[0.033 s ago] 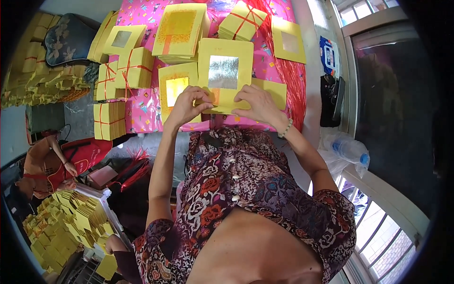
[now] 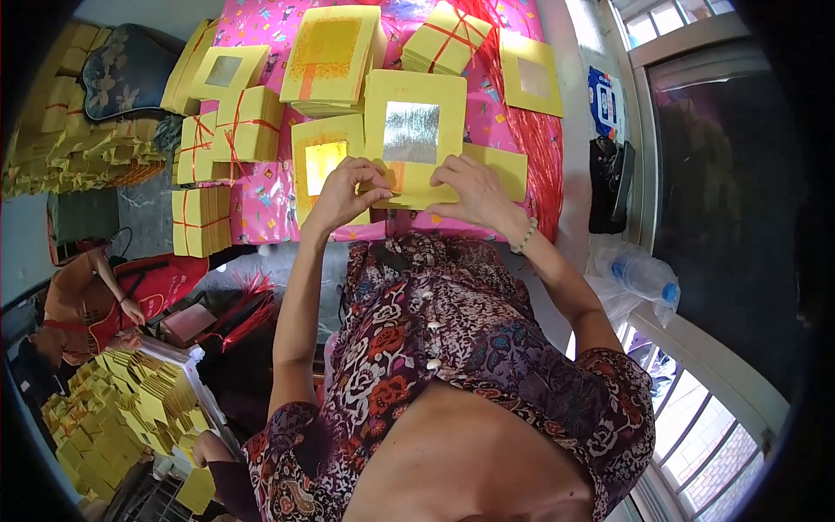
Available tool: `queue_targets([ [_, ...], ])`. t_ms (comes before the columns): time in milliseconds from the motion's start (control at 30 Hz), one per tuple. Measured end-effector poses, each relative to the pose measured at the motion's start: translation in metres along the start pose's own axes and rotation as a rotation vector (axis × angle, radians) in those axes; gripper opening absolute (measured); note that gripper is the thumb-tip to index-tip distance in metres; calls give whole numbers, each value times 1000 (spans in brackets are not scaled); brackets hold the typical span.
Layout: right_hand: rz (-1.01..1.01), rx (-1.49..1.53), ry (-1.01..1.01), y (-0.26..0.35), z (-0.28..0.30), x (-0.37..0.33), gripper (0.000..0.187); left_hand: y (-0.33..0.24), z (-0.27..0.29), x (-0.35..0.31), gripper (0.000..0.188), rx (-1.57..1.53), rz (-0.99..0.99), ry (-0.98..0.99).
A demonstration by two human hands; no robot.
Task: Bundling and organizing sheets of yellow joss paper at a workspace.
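A yellow joss paper sheet (image 2: 417, 90) with a silver foil square lies in front of me on the pink table. My left hand (image 2: 352, 190) is closed at its lower left edge, with thumb and fingertips pinching the paper. On the lower right part of the sheet rests my right hand (image 2: 474, 187), its thumb and forefinger spread apart with yellow paper showing between them. Beneath the sheet, another yellow piece (image 2: 504, 171) sticks out to the right. Beside my left hand lies a yellow sheet with a shiny gold square (image 2: 315, 163).
A thick stack of yellow paper (image 2: 300, 56) stands behind. Bundles tied with red string (image 2: 248, 126) line the left side. Red strands (image 2: 544, 174) hang along the table's right edge. At the lower left a co-worker in a red apron (image 2: 156, 283) is beside heaped yellow paper (image 2: 96, 426).
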State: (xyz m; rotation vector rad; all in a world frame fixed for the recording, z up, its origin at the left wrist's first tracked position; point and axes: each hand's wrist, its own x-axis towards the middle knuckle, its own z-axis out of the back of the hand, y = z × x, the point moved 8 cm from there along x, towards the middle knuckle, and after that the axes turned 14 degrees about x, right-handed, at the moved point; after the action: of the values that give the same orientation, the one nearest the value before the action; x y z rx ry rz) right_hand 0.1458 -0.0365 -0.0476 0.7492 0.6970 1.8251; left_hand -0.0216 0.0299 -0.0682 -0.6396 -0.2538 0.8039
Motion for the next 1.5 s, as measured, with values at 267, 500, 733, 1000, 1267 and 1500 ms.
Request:
queue_targets([
  [267,-53,25,104,-10,-4,9,24,9,-3,1,16,-39,43,25],
  [500,-69,98,118,-15,0,16,25,7,-1,4,15,-107,65,115],
  [733,-108,51,165,-19,-2,19,23,9,-3,7,15,-125,73,175],
  [1000,-107,87,162,-22,-2,20,21,15,-5,7,15,-113,93,167],
  [1267,-115,92,169,-19,-1,21,20,20,-8,8,13,-131,102,180],
  [1500,-125,98,181,-19,-2,23,20,19,-7,9,13,-148,92,182],
])
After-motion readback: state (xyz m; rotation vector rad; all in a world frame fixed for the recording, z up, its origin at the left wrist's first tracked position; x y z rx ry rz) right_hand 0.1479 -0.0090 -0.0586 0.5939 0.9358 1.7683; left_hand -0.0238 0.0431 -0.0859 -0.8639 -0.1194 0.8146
